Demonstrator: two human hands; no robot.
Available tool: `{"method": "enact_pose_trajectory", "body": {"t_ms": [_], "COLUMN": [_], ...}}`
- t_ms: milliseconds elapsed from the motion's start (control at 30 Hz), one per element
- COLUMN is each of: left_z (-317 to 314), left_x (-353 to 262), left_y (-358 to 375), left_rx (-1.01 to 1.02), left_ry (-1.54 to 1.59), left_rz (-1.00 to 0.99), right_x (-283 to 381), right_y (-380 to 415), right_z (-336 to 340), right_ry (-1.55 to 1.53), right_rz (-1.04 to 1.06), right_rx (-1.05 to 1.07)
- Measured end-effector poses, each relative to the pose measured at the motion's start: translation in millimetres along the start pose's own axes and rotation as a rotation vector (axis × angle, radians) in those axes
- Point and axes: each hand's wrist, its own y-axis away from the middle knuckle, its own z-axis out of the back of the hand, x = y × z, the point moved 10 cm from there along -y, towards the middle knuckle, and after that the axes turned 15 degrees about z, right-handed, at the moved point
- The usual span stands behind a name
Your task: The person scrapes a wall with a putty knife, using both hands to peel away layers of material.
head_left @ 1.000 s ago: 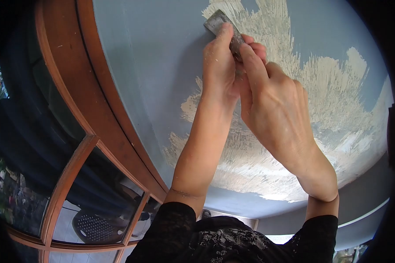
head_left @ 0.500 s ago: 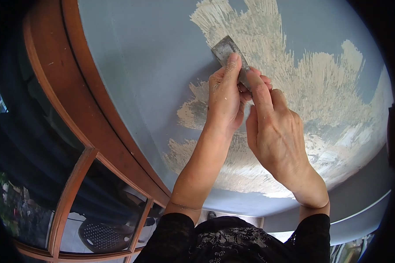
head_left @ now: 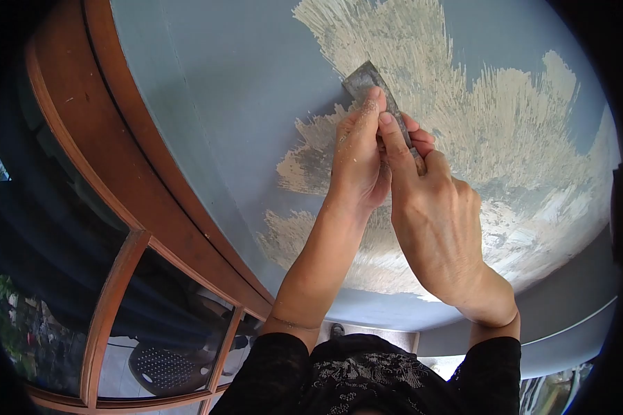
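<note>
A grey metal scraper (head_left: 372, 83) with a flat blade lies against the wall (head_left: 208, 83), its blade tip pointing up and left. My left hand (head_left: 358, 155) grips the blade part, thumb on its face and fingertips showing past its right side. Around the handle, partly visible near the knuckles, my right hand (head_left: 436, 214) is closed, its index finger stretched along the metal. Pale crumbs stick to my left thumb and wrist. Rough cream patches (head_left: 505, 131) with streaked edges cover much of the blue-grey wall around both hands.
At the left stands a brown wooden frame (head_left: 111, 104) with glass panes, and a perforated chair (head_left: 163, 366) shows through one pane. A shoe (head_left: 337, 330) is visible on the floor below. A dark object (head_left: 619, 214) sits at the right edge.
The scraper has turned slightly, its blade shifting a little right and down. My right index finger lies further up along it, and more of the handle shows. The view has shifted slightly.
</note>
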Motion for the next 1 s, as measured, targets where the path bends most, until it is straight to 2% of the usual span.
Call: {"method": "enact_pose_trajectory", "body": {"t_ms": [200, 300, 400, 500, 567, 700, 800, 900, 1000], "left_z": [-1.0, -0.1, -3.4, -4.5, -4.8, -7.8, -6.6, -5.4, -4.8], "left_x": [6.8, 1.6, -1.8, 4.0, 3.8, -7.5, -3.3, -4.7, -12.7], "left_y": [-1.8, -4.9, -2.0, 1.3, 2.4, 5.7, 6.5, 5.2, 1.8], "left_rx": [0.006, -0.002, 0.008, -0.006, -0.036, -0.033, -0.060, -0.070, -0.040], "left_ry": [0.018, 0.052, 0.122, 0.106, 0.098, 0.174, 0.151, 0.117, 0.131], "left_rz": [0.020, 0.023, 0.011, 0.030, 0.053, -0.021, -0.001, -0.014, -0.048], "right_x": [-0.2, -4.3, -5.0, 0.0, 1.1, 3.7, 0.4, 12.4, 3.4], "right_y": [6.6, -0.4, -0.7, 5.7, -0.7, -7.8, 0.2, -6.4, -16.5], "right_z": [-1.5, -6.5, -2.8, -2.5, 3.0, 6.6, 5.7, 16.1, 0.5], "right_ry": [0.013, -0.043, -0.116, -0.050, -0.031, 0.005, -0.062, 0.134, 0.013], "right_rz": [0.034, -0.038, -0.014, -0.032, -0.017, 0.035, 0.003, 0.153, 0.062], "right_rx": [-0.025, 0.034, 0.013, 0.113, 0.097, 0.081, 0.074, -0.046, 0.117]}}
